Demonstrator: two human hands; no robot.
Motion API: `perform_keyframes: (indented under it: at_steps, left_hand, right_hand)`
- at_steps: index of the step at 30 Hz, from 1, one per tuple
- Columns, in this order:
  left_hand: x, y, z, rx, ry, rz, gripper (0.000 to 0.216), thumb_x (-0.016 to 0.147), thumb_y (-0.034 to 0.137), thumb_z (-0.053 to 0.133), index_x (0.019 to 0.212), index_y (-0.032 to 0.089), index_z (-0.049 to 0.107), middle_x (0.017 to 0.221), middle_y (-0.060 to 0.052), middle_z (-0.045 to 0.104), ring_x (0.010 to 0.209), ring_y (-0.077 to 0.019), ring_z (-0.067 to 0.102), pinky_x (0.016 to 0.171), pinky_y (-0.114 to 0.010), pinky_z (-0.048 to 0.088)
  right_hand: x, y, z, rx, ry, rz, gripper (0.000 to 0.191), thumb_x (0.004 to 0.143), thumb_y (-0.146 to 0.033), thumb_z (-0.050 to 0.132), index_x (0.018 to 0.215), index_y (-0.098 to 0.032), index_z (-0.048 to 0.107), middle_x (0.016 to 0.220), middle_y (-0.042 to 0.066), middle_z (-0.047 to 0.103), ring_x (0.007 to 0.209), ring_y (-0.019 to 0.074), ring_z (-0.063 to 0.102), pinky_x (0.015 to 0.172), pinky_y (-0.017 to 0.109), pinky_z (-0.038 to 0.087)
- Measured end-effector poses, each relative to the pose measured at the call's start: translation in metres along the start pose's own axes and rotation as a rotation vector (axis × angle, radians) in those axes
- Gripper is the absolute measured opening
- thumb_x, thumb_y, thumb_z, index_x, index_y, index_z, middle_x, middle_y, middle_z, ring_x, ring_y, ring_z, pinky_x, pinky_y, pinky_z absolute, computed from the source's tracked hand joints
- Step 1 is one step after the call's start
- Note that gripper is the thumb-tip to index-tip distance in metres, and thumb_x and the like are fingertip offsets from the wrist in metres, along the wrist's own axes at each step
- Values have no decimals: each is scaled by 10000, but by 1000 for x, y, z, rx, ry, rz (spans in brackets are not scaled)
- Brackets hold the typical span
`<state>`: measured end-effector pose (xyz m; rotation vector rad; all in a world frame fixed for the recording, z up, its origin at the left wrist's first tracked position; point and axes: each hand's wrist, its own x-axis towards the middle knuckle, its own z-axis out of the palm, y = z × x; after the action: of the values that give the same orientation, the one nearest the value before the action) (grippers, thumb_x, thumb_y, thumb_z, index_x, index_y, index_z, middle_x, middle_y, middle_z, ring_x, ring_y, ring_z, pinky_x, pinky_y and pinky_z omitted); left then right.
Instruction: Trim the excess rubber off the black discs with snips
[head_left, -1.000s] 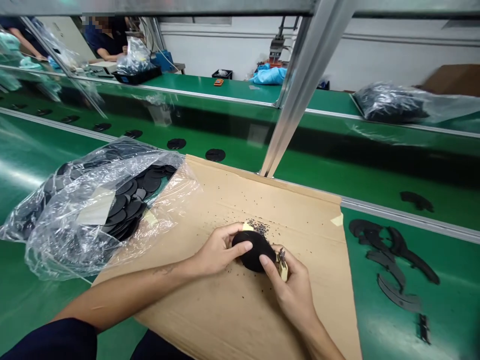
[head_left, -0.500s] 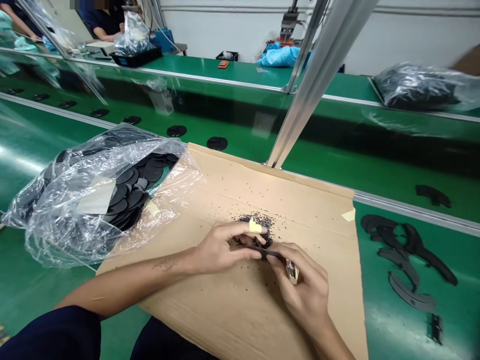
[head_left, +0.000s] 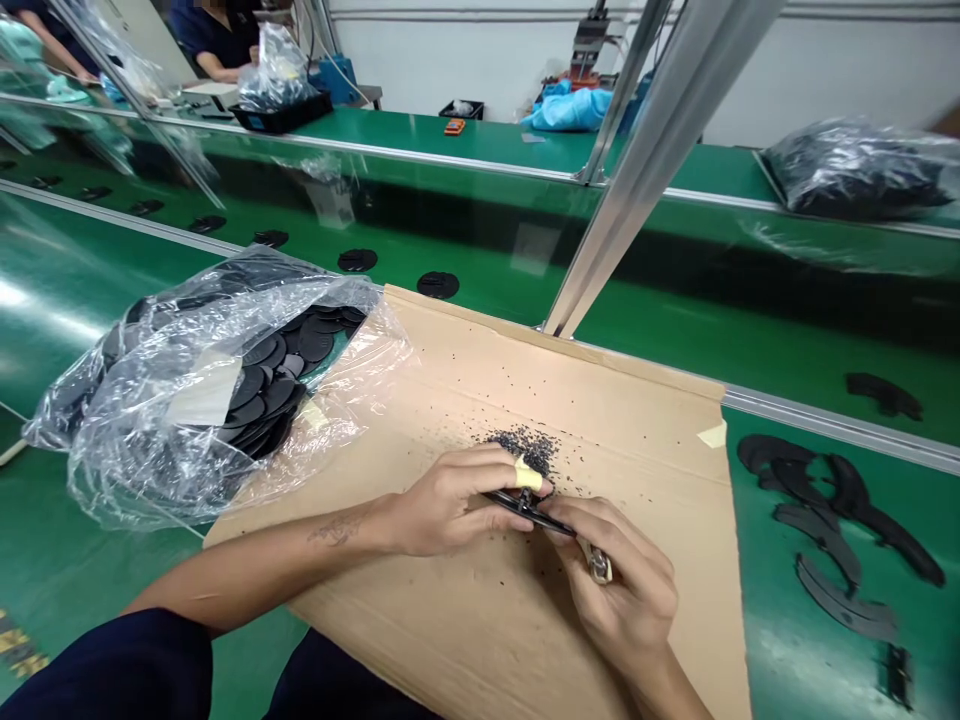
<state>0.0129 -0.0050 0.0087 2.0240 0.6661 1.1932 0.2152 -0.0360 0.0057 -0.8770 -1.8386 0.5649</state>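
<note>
L hand (head_left: 450,510) pinched shut on thin black disc (head_left: 525,508), edge-on over cardboard (head_left: 450,620). R hand (head_left: 626,590) clamped round small tool (head_left: 598,567), tip at disc's edge; black crumbs (head_left: 525,447) just behind.

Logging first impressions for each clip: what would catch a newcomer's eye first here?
The left hand and right hand pinch a black disc edge-on over the cardboard, beside a heap of black crumbs. A clear bag of discs lies to the left, black scraps to the right.
</note>
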Motion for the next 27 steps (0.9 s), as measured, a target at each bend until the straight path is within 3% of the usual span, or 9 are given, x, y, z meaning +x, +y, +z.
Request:
perform_keyframes:
  at_steps: [8, 14, 17, 22, 27]
  left_hand:
    - [-1, -4, 1, 38, 85, 146, 203, 927, 191, 658, 1121, 133, 675, 910, -111, 762, 797, -167, 676, 733, -322, 562]
    - [-1, 0, 1, 34, 97, 78, 145, 874, 184, 728, 1013, 146, 711, 842, -76, 765, 754, -153, 675, 717, -296, 559]
    - [1, 2, 0, 21, 66, 59, 177, 919, 236, 678, 1052, 124, 710, 852, -98, 756, 773, -164, 665, 730, -307, 557]
    - [0, 1, -2, -62, -49, -80, 252, 954, 305, 624, 1130, 143, 704, 963, -105, 749, 873, -176, 688, 782, -300, 566]
    - [-4, -1, -3, -53, 82, -325, 199, 875, 262, 725, 1039, 149, 719, 917, -55, 766, 818, -151, 716, 748, -233, 570]
  right_hand:
    - [2, -1, -1, 11, -43, 15, 290, 847, -2, 609, 1036, -212, 673, 937, 66, 732, 820, 183, 711, 692, 325, 593]
    - [1, 0, -3, 29, -69, 31, 276, 854, -13, 615, 1028, -216, 682, 919, 57, 737, 820, 181, 708, 701, 320, 583]
    - [0, 0, -1, 44, -51, 60, 250, 854, -18, 633, 993, -221, 679, 904, 44, 732, 808, 166, 700, 697, 298, 571]
    - [3, -2, -2, 82, -52, 154, 176, 895, -92, 614, 977, -234, 677, 914, 34, 725, 822, 160, 693, 728, 285, 557]
    - [8, 0, -9, 33, -63, 339, 109, 938, -266, 599, 1010, -236, 674, 912, 38, 721, 826, 188, 687, 739, 312, 551]
